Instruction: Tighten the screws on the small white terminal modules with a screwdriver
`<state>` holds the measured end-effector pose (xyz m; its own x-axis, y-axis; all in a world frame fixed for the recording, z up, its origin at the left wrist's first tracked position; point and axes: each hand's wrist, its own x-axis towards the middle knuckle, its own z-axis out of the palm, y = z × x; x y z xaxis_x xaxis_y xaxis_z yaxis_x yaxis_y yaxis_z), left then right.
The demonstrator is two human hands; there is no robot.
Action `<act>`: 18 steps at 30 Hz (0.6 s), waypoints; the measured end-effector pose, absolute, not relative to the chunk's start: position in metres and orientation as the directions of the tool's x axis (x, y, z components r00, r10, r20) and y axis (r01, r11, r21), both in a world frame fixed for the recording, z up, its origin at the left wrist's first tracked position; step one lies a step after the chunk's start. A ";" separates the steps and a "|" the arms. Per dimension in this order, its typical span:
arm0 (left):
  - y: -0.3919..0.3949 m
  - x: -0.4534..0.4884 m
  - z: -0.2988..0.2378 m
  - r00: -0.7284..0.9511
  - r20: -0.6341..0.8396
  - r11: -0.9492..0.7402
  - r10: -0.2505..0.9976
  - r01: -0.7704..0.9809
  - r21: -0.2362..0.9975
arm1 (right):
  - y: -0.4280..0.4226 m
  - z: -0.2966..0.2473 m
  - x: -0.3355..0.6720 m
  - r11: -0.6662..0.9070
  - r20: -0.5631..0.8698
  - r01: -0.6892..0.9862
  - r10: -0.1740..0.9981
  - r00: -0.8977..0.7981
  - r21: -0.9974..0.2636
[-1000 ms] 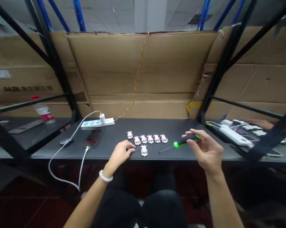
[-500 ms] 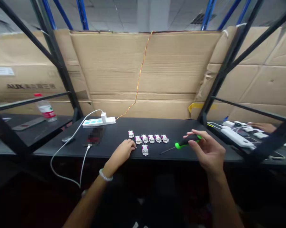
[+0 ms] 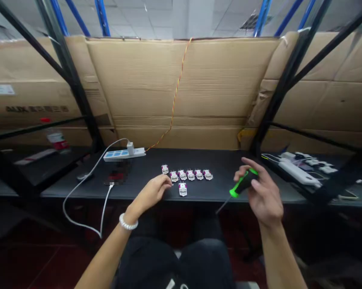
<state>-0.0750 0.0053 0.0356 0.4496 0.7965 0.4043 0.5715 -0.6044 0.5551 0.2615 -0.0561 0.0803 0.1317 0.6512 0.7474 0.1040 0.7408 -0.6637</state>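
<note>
My right hand (image 3: pixel 263 194) is closed around the black-and-green handle of a screwdriver (image 3: pixel 243 182). The screwdriver's thin shaft slants down and left past the front edge of the black table (image 3: pixel 229 160). My left hand (image 3: pixel 155 189) hovers low over the table with its fingertips pinched together; whatever may be between them is too small to name. Just right of those fingertips sits a small white-and-purple part (image 3: pixel 182 189), alone in front. Behind it, several similar parts (image 3: pixel 190 175) form a row, and another one (image 3: pixel 165 169) lies at the row's left end, slightly farther back.
A white power strip (image 3: pixel 123 154) with a plugged-in charger stands at the back left, its cable looping over the front edge. A blurred-out device (image 3: pixel 117 174) lies before it. Dark metal posts (image 3: pixel 277 100) flank the table, with cardboard (image 3: pixel 211 88) behind. More power strips (image 3: pixel 299 171) lie right.
My right hand has turned the screwdriver so its shaft points more steeply down, over the table's edge. My left hand has shifted slightly, fingers still pinched. The small parts stay in place.
</note>
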 end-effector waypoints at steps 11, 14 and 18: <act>-0.032 -0.049 0.054 0.548 0.320 -0.527 0.773 0.275 0.804 | -0.062 0.060 0.179 0.759 0.571 0.594 0.621 -0.537 -0.267; -0.032 -0.048 0.052 0.543 0.324 -0.498 0.775 0.209 0.842 | -0.056 0.050 0.173 0.774 0.625 0.607 0.567 -0.536 -0.182; -0.033 -0.046 0.050 0.518 0.341 -0.450 0.785 0.097 0.888 | -0.055 0.049 0.174 0.784 0.669 0.606 0.522 -0.529 -0.132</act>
<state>-0.0462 -0.0331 0.0501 0.5176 0.7846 0.3412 0.0966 -0.4498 0.8879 0.1743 -0.0552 0.0487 -0.5292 0.5217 0.6691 0.6064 0.7842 -0.1319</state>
